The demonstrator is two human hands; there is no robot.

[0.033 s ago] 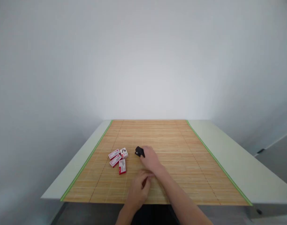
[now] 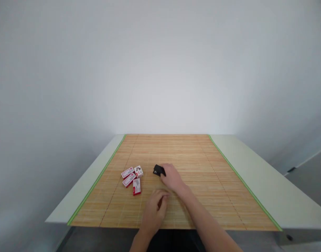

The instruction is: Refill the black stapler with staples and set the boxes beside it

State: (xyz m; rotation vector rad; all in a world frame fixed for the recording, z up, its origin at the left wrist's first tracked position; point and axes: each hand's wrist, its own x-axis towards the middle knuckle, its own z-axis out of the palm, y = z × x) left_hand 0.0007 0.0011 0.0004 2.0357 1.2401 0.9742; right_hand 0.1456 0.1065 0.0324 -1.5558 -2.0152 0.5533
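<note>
My right hand (image 2: 172,177) is wrapped round the rear of a small black stapler (image 2: 158,170), whose front end points left, low over the bamboo mat (image 2: 192,150). Nearer to me, my left hand (image 2: 153,211) is curled, thumb and forefinger pinched together at the tips. Whatever may lie between those fingertips is too small to make out. Left of both hands, several small red and white boxes lie in a loose group; the nearest box (image 2: 136,186) is set apart at the front, and a white-topped box (image 2: 138,171) sits at the back.
Green edging (image 2: 244,178) borders the mat on both sides. A white table (image 2: 276,196) shows beyond it, with its front edge close to my body. Behind stands a plain pale wall (image 2: 160,70).
My right hand and the stapler have shifted slightly right, away from the boxes. My left hand stays nearly in place, and the boxes have not moved.
</note>
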